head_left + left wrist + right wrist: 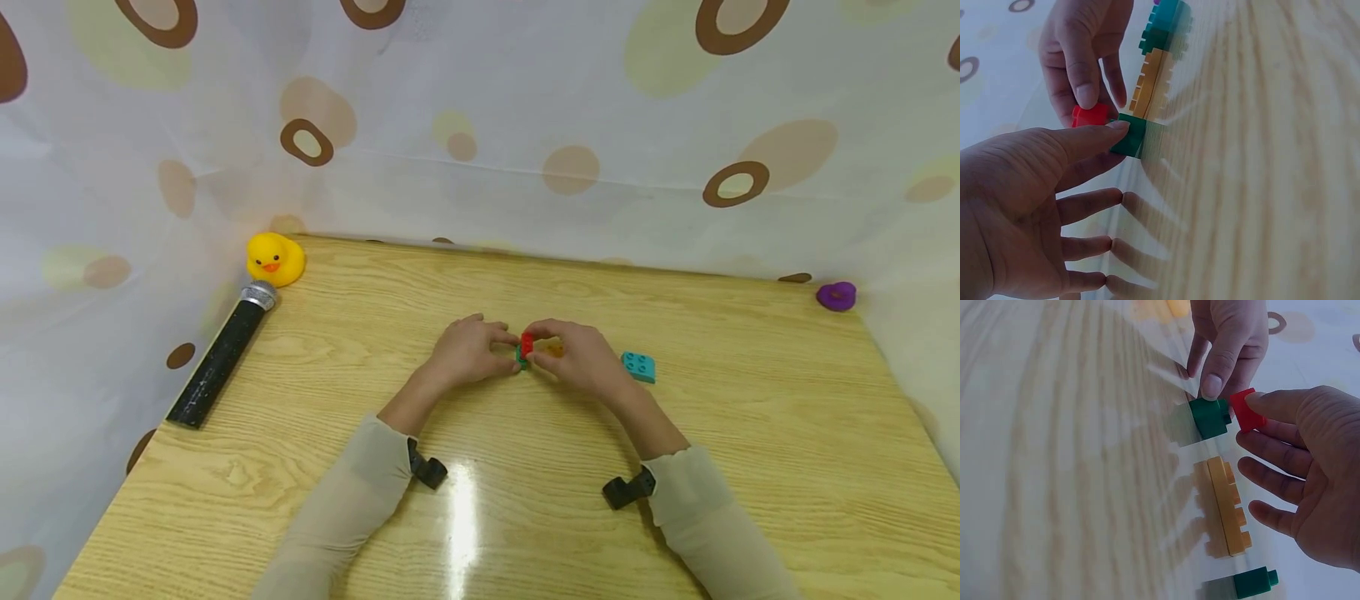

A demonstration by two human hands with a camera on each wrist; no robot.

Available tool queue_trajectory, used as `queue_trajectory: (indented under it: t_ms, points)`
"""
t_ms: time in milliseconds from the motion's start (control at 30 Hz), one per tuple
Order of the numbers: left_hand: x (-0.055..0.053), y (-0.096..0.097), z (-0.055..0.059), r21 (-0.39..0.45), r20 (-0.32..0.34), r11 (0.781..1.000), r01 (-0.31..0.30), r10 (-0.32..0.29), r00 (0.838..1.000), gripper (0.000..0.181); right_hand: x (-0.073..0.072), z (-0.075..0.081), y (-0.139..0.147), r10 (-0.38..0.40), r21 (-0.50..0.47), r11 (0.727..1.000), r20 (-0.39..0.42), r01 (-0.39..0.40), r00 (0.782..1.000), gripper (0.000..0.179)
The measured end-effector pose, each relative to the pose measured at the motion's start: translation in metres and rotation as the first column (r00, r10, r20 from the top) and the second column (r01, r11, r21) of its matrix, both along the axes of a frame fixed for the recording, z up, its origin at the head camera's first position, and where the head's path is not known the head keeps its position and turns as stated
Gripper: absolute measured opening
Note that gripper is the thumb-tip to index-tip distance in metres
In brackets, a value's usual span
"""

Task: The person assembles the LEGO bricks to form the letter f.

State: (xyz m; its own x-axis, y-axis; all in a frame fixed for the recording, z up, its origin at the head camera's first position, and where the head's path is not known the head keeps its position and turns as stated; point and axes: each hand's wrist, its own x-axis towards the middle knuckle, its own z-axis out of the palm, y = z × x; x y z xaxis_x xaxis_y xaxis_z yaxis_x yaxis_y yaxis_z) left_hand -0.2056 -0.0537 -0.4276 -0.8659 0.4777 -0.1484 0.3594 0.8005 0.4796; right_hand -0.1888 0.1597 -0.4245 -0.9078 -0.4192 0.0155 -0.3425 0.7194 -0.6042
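Observation:
My left hand [468, 350] pinches a green toy brick [1209, 417] on the table between thumb and fingers. In the right wrist view the brick's studs face the red brick. My right hand [581, 354] pinches that small red brick [1247, 411] right over the studs, slightly tilted against the green one. Beside them lies an orange-yellow brick [1227, 506] with a row of studs, partly covered by my right hand in the head view. A teal brick [639, 367] with studs up sits to the right of my right hand.
A yellow rubber duck [275, 260] stands at the back left, near the head of a black microphone [225, 354]. At the far right back corner is a small purple duck [837, 296]. A patterned cloth [480, 125] hangs behind the wooden table [540, 525].

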Motion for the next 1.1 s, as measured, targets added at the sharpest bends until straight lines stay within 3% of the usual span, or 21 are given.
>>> queue_trajectory:
  t_ms: [767, 1100]
  points:
    - [-0.0009, 0.0023, 0.0027, -0.022, -0.001, 1.000, -0.007, 0.007, 1.000, 0.048, 0.0020, -0.0013, -0.0042, 0.016, 0.039, 0.999, -0.029, -0.015, 0.999, 0.039]
    - [-0.0002, 0.0030, 0.0020, -0.051, -0.008, 0.999, 0.000, 0.000, 1.000, 0.047, 0.0030, -0.0028, -0.0060, 0.007, 0.042, 0.999, -0.003, -0.007, 1.000, 0.039]
